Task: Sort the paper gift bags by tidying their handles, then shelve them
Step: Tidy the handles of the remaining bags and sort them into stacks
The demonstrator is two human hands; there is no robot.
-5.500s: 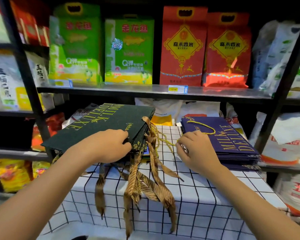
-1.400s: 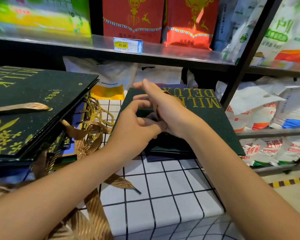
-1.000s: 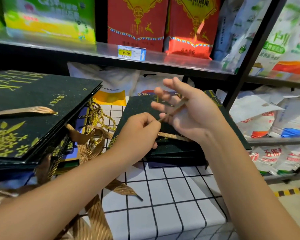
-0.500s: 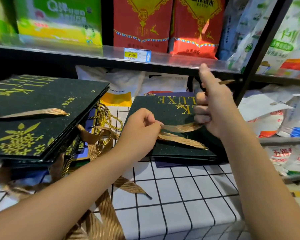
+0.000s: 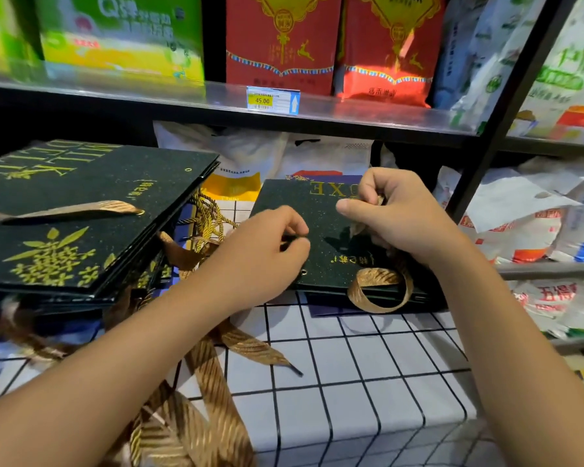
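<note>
**Both hands on ribbon handle, green bag flat on table**

Right hand (image 5: 398, 214) pinches a gold ribbon (image 5: 380, 288) between curled fingers over the green bag (image 5: 321, 227); ribbon loops down past the bag's near edge. Left hand (image 5: 267, 247) has fingers curled, thumb against fingertips, something thin and dark pinched there; can't tell what.

Counts:
- 2 hands, 2 bare forearms
- 1 green bag on top of the right pile; at least 1 navy bag (image 5: 334, 179) under it, edge showing
- 1 left stack (image 5: 81, 214), several bags, exact count not readable
- 1 price tag (image 5: 272, 100), reads 45.00

Materials: bags are flat, matte dark green card with fine glitter, gold lettering and leaf print, metal eyelets. Handles are woven striped gold ribbon; twisted gold cords (image 5: 209, 214) spill from the left stack. Loose ribbons hang over the table's front edge.

Surface: table (image 5: 368, 382) under white cloth with black grid. Behind it, a black metal rack (image 5: 499, 106) with shiny shelves carrying green and red sacks above, white sacks below.
</note>
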